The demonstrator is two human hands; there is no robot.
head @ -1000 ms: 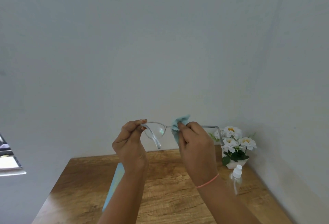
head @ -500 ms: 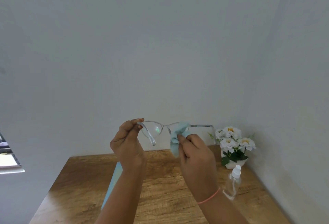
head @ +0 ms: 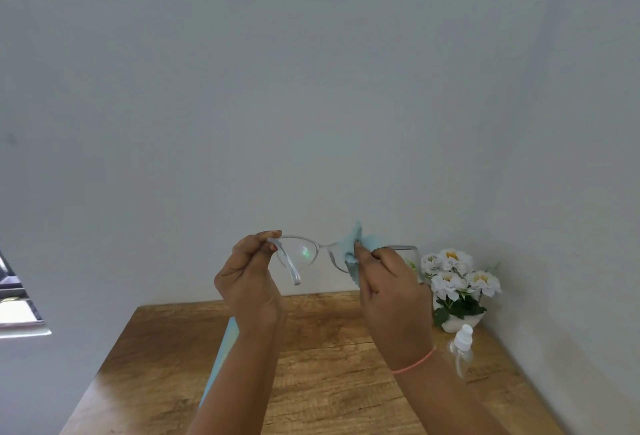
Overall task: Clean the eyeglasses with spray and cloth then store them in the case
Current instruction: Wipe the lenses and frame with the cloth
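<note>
I hold clear-framed eyeglasses (head: 304, 252) up in front of the wall, above the wooden table. My left hand (head: 251, 279) pinches the frame's left hinge, with that temple arm hanging down. My right hand (head: 391, 291) presses a light blue cloth (head: 360, 247) around the right lens, which the cloth and fingers mostly hide. A light blue case (head: 221, 358) lies on the table behind my left forearm, largely hidden. A clear spray bottle (head: 460, 348) with a white cap stands at the right.
The wooden table (head: 329, 375) reaches to the wall at the back and on the right. A white pot of white flowers (head: 455, 282) sits in the back right corner, just behind the spray bottle. A window edge (head: 17, 303) shows at far left.
My right hand has shifted the cloth on the right lens, and the cloth now sticks up above my fingers. The glasses stay held up at about the same place.
</note>
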